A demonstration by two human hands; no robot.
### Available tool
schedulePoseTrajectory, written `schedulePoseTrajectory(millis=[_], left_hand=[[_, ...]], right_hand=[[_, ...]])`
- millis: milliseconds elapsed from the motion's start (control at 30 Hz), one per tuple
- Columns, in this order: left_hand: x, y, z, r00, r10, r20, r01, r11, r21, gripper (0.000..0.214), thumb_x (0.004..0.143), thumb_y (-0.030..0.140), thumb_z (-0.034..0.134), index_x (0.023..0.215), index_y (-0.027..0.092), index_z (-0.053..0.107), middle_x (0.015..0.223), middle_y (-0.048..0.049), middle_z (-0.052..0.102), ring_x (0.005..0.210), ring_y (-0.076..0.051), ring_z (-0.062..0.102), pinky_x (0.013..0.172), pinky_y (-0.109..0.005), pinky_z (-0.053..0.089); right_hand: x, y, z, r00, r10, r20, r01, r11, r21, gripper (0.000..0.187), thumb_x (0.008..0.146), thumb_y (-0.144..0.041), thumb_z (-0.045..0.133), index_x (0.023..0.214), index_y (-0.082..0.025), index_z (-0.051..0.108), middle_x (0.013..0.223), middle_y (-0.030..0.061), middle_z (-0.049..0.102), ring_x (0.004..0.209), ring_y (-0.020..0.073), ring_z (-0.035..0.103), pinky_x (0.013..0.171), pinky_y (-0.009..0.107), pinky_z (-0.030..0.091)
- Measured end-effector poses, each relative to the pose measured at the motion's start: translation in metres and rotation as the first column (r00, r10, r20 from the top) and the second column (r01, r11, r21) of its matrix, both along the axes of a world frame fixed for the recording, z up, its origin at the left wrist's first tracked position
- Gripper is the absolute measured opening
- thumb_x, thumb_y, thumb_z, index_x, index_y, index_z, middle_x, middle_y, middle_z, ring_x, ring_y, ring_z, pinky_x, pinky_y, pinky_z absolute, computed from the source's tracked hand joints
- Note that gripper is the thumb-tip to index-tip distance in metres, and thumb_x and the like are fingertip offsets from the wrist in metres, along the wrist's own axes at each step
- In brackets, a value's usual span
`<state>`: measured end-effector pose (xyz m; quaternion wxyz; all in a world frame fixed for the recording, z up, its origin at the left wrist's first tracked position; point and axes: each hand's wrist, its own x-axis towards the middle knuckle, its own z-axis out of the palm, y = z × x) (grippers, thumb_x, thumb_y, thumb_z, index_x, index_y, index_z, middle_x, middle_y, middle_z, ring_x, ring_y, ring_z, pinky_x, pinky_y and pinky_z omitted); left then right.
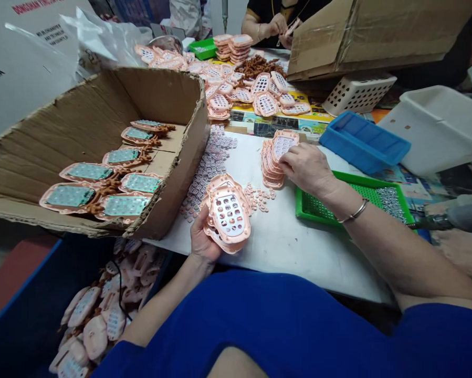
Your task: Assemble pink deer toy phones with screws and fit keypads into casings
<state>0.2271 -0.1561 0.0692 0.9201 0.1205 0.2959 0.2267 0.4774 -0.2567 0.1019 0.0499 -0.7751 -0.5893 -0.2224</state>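
In my left hand is a small stack of pink plastic shells, tilted toward me; the top one has a white panel with rows of holes. My fingers wrap the stack's left side and underside. My right hand is closed at the right edge of another shell stack on the white tabletop, its fingertips on the top shell. Small loose pink pieces lie between the two stacks. Left of them spreads a layer of small pale key-like pieces.
An open cardboard box at left holds shells with green circuit boards. A green tray with screws and a power screwdriver are at right, near a blue bin. More shells pile up behind, before a co-worker's hands.
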Motion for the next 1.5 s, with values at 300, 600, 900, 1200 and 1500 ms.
schedulePoseTrajectory(millis=[300, 600, 900, 1200, 1500], left_hand=[[-0.020, 0.010, -0.014, 0.997, -0.058, 0.047, 0.056, 0.998, 0.023, 0.059, 0.072, 0.038, 0.076, 0.125, 0.016, 0.063, 0.110, -0.0139, 0.076, 0.121, -0.038, 0.063, 0.106, -0.058, 0.045], [-0.022, 0.008, -0.021, 0.996, -0.029, 0.081, 0.029, 1.000, 0.010, 0.054, 0.069, 0.041, 0.075, 0.118, 0.018, 0.067, 0.102, -0.0110, 0.078, 0.124, -0.038, 0.060, 0.109, -0.056, 0.044], [-0.023, 0.008, -0.023, 0.994, -0.040, 0.101, 0.042, 0.999, -0.020, 0.056, 0.063, 0.038, 0.079, 0.116, 0.019, 0.069, 0.098, -0.0098, 0.079, 0.117, -0.037, 0.065, 0.109, -0.055, 0.044], [-0.020, 0.007, -0.018, 0.993, -0.022, 0.115, 0.024, 1.000, -0.017, 0.057, 0.075, 0.039, 0.069, 0.128, 0.020, 0.063, 0.118, -0.0106, 0.075, 0.128, -0.035, 0.059, 0.112, -0.052, 0.042], [-0.020, 0.006, -0.018, 0.997, 0.034, 0.076, -0.031, 0.999, -0.039, 0.043, 0.072, 0.037, 0.070, 0.111, 0.018, 0.071, 0.096, -0.0102, 0.079, 0.116, -0.036, 0.067, 0.108, -0.054, 0.045]], right_hand=[[-0.036, 0.033, 0.016, 0.961, 0.114, -0.251, -0.143, 0.985, -0.098, 0.029, 0.097, -0.023, 0.044, 0.098, -0.018, 0.072, 0.094, 0.0106, 0.071, 0.086, 0.0231, 0.061, 0.070, 0.035, 0.043], [-0.051, 0.109, 0.017, 0.897, 0.084, -0.435, -0.185, 0.963, -0.195, 0.024, 0.091, -0.019, 0.049, 0.094, -0.019, 0.073, 0.095, 0.0072, 0.071, 0.084, 0.0197, 0.060, 0.064, 0.030, 0.034], [-0.044, 0.140, -0.005, 0.887, -0.025, -0.461, -0.112, 0.957, -0.267, 0.036, 0.090, -0.016, 0.052, 0.124, -0.017, 0.065, 0.117, 0.0135, 0.063, 0.100, 0.0258, 0.057, 0.074, 0.033, 0.041], [-0.056, 0.143, -0.012, 0.837, 0.055, -0.545, -0.213, 0.949, -0.231, 0.027, 0.076, -0.020, 0.076, 0.102, -0.016, 0.070, 0.098, 0.0093, 0.061, 0.090, 0.0233, 0.055, 0.072, 0.032, 0.041], [-0.048, 0.094, 0.013, 0.710, 0.257, -0.656, -0.209, 0.966, 0.152, 0.007, 0.080, -0.012, 0.064, 0.080, -0.019, 0.066, 0.085, 0.0023, 0.063, 0.072, 0.0139, 0.055, 0.068, 0.029, 0.047]])
